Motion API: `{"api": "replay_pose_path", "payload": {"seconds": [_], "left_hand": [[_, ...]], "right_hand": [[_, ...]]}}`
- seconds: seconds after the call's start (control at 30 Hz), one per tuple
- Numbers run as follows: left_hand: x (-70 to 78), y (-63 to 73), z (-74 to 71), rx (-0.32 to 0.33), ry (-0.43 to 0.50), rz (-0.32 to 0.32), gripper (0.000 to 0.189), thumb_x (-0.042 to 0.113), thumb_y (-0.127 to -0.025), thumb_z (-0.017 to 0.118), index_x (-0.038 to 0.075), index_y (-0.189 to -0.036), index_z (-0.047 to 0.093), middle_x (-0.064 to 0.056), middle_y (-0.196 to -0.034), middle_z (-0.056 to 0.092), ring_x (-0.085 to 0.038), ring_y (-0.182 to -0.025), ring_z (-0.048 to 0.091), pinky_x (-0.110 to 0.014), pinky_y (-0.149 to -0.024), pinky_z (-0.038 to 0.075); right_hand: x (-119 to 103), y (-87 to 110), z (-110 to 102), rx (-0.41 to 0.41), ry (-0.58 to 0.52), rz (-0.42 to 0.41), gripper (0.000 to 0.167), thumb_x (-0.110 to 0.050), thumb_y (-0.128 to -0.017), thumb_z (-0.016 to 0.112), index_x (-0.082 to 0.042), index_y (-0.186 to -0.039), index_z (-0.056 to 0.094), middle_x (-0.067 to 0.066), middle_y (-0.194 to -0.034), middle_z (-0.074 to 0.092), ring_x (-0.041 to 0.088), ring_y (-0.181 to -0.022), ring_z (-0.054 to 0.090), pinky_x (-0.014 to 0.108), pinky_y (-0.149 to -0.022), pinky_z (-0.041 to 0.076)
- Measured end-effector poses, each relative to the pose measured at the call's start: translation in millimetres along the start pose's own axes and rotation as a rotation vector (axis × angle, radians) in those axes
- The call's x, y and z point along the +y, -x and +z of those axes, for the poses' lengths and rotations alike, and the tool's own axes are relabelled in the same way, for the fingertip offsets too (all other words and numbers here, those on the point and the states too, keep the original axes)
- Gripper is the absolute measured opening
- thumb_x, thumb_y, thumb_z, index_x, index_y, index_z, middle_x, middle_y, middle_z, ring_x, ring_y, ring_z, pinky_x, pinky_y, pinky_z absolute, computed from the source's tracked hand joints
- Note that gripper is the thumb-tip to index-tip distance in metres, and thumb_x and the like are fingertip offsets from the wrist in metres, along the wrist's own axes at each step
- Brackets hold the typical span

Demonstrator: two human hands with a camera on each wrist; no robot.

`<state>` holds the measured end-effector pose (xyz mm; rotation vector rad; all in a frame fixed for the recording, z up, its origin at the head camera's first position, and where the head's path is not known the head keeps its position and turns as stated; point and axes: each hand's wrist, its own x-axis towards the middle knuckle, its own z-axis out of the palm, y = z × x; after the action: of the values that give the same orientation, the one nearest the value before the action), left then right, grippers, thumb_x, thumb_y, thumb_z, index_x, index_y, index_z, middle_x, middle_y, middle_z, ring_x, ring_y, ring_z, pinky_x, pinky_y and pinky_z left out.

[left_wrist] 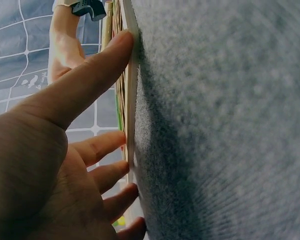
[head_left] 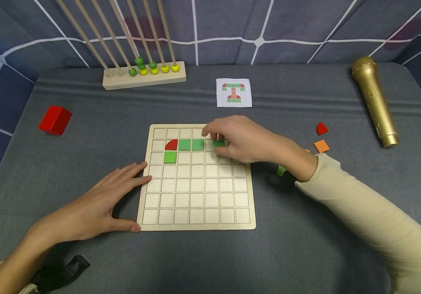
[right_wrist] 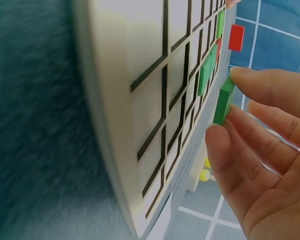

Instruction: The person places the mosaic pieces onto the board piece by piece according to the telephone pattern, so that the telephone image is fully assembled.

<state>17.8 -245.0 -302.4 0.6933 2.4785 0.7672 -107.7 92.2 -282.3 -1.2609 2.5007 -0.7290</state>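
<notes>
A wooden grid board [head_left: 197, 206] lies flat in the middle of the table. In its upper left cells sit a red quarter-round tile [head_left: 171, 144], a green square tile [head_left: 170, 157] below it, and two more green tiles [head_left: 191, 144] to the right. My right hand [head_left: 243, 141] pinches another green square tile [right_wrist: 224, 101] between thumb and fingers, held just over the board's upper right part. Along the board's left edge my left hand [head_left: 96, 206] rests with fingers spread, its fingertips and thumb touching the rim.
A pattern card [head_left: 234, 102] lies behind the board. To the right are a red tile [head_left: 321, 128], an orange tile [head_left: 321, 146], a green tile [head_left: 281, 170] and a gold microphone [head_left: 376, 104]. A bead rack [head_left: 144, 81] and a red block [head_left: 55, 120] stand back left.
</notes>
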Motion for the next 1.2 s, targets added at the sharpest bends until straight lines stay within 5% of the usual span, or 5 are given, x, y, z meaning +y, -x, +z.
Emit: {"api": "replay_pose_path", "payload": {"seconds": [0.4,1.2], "left_hand": [[0.9,-0.7,-0.2,-0.001,-0.004,0.002,0.099,0.063,-0.074,0.075,0.016,-0.151,0.038,-0.009,-0.163,0.015,-0.039,-0.146,0.013,-0.064,-0.112,0.009],[0.8,0.3,-1.2,-0.003,0.009,-0.008,0.097,0.062,-0.074,0.076,0.017,-0.152,0.039,-0.007,-0.163,0.016,-0.039,-0.147,0.012,-0.067,-0.11,0.013]], "right_hand": [[5.1,-20.8,10.0,-0.059,0.009,0.026,0.033,-0.007,-0.089,0.071,-0.004,-0.121,0.065,0.006,-0.11,0.067,0.019,-0.096,0.06,0.037,-0.086,0.047],[8.9,-12.6,11.2,-0.033,0.027,0.043,0.028,0.001,-0.084,0.067,-0.005,-0.112,0.068,0.005,-0.091,0.059,0.018,-0.081,0.053,0.035,-0.076,0.044]]}}
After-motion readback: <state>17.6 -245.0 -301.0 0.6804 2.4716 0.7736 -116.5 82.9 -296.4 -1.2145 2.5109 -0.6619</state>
